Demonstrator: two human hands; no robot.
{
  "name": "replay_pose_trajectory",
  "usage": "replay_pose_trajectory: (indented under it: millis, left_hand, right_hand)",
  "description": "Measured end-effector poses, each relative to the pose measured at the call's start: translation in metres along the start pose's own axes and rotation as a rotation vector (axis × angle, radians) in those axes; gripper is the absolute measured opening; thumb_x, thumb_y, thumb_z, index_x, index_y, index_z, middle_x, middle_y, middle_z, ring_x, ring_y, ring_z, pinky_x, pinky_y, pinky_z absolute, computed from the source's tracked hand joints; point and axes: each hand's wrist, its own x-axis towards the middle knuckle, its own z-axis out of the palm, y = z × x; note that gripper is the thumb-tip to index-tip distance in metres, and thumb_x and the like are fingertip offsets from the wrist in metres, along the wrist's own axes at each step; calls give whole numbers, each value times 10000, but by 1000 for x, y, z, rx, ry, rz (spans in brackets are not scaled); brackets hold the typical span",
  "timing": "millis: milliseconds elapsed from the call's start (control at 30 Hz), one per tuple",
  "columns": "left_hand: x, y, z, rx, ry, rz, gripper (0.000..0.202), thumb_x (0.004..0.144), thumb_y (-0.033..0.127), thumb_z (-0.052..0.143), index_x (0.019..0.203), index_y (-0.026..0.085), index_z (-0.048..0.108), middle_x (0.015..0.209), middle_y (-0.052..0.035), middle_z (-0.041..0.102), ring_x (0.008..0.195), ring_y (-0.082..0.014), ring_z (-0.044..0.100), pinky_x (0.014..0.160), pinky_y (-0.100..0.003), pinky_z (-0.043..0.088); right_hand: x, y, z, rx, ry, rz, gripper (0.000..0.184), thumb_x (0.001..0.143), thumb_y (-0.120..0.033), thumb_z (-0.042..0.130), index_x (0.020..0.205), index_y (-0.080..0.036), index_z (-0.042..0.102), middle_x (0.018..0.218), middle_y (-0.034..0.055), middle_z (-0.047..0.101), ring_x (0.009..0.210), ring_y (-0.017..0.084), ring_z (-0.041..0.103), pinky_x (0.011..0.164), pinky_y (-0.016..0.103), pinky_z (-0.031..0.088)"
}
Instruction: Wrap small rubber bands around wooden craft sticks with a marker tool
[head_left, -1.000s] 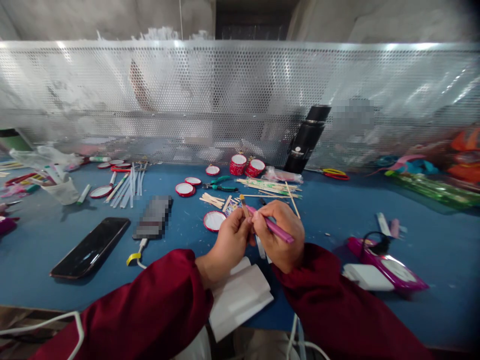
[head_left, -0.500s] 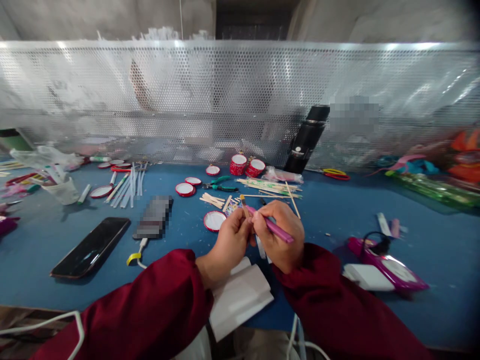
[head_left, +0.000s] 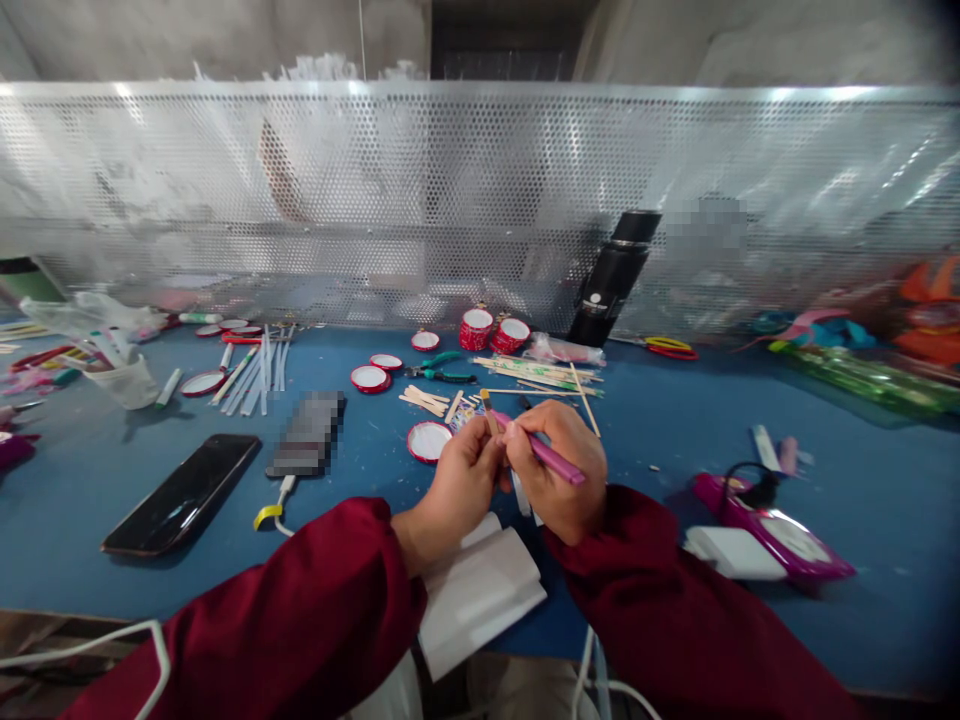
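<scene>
My left hand pinches a small flat wooden stick whose upper end looks yellowish-brown. In my right hand is a pink-purple pen, gripped as if for writing, its front end close against the stick; the exact contact is hidden by the fingers. Both hands meet above folded white paper at the table's near edge. Just left of them lies a round white disc with a red rim. Several short wooden sticks lie behind it.
Two phones lie to the left, one on a cable. Farther back are green-handled pliers, small red drums, long thin sticks and a black bottle. A purple power strip with a white charger sits at right.
Almost nothing differs. My right hand and its pen have shifted very slightly left; my left hand keeps its hold on the stick.
</scene>
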Motion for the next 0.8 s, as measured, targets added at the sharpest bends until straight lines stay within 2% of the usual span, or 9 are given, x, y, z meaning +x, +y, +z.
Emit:
replay_pose_trajectory:
  millis: [267, 800]
  left_hand:
    - [0, -5, -1, 14, -16, 12, 471, 868, 651, 618, 830, 196, 504, 562, 58, 488, 487, -85, 422, 471, -225, 305]
    - [-1, 1, -1, 28, -7, 14, 453, 878, 632, 614, 807, 200, 497, 541, 56, 495, 477, -85, 406, 472, -226, 291]
  right_hand:
    - [0, 1, 1, -7, -6, -10, 120, 917, -152, 599, 849, -239, 551, 762, 13, 628, 736, 185, 596, 706, 348, 478]
    - [-1, 1, 0, 6, -3, -2, 118, 910, -156, 608, 845, -240, 556, 764, 11, 626, 737, 178, 588, 705, 342, 478]
